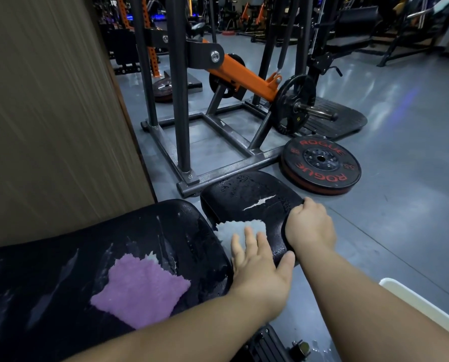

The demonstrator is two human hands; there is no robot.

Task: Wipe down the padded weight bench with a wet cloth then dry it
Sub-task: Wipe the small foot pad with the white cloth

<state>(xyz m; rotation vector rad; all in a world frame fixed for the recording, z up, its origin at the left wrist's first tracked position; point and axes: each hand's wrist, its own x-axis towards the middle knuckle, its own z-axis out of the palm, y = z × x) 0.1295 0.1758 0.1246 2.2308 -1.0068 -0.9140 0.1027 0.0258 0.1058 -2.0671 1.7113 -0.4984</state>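
The black padded bench has a long back pad (61, 270) and a smaller seat pad (246, 194), both worn and torn, with wet streaks. My left hand (260, 265) presses flat, fingers straight, on a pale blue-white cloth (237, 228) lying on the seat pad's near left part. My right hand (309, 223) grips the seat pad's right edge, fingers curled over it. A purple cloth (139, 288) lies loose on the back pad, touched by neither hand.
A brown wall panel (48, 113) stands close on the left. Beyond the seat pad is a steel machine frame (213, 176) with an orange arm (246, 77). A Rogue weight plate (321, 163) lies on the grey floor. A white edge (422, 307) shows at the lower right.
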